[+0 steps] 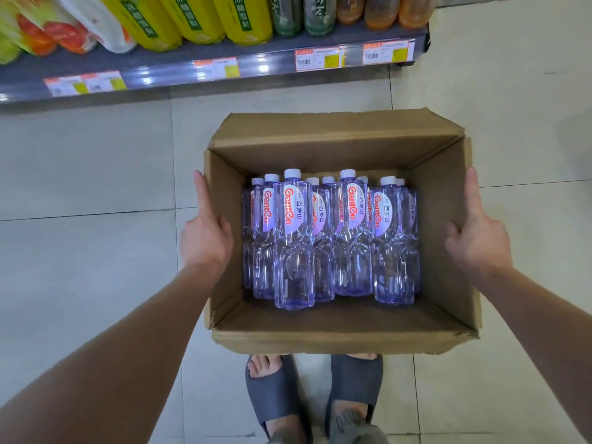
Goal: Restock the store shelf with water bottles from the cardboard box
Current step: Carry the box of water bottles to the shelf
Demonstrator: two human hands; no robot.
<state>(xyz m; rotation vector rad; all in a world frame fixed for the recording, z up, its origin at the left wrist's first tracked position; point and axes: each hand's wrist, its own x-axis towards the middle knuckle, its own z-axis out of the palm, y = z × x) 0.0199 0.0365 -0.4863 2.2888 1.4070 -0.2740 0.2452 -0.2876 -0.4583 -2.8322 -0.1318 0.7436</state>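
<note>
Head view, looking straight down. Both forearms extend forward, roughly parallel, converging slightly toward an open cardboard box (339, 149).

Left hand (205, 238): palm flat against the box's left outer wall, fingers together and pointing forward along the wall, thumb hooked over the top edge. Wrist nearly straight.

Right hand (477, 241): mirrored pose on the right outer wall, fingers extended and pressed together, thumb splayed inward toward the rim. Neither hand pinches anything; both press on the cardboard from opposite sides.

Whether the box rests on the tiled floor (89, 187) or is lifted: cannot tell. Its near edge overlaps the toes of two grey slippers (275, 392).

Inside the box: water bottles (294, 238), clear, white-capped, red-lettered labels, standing packed together, none touched by either hand.

Store shelf (179, 64) lies beyond the box, with price tags (317, 59) along its edge, carrying yellow-labelled bottles (192, 17) and darker drinks.
</note>
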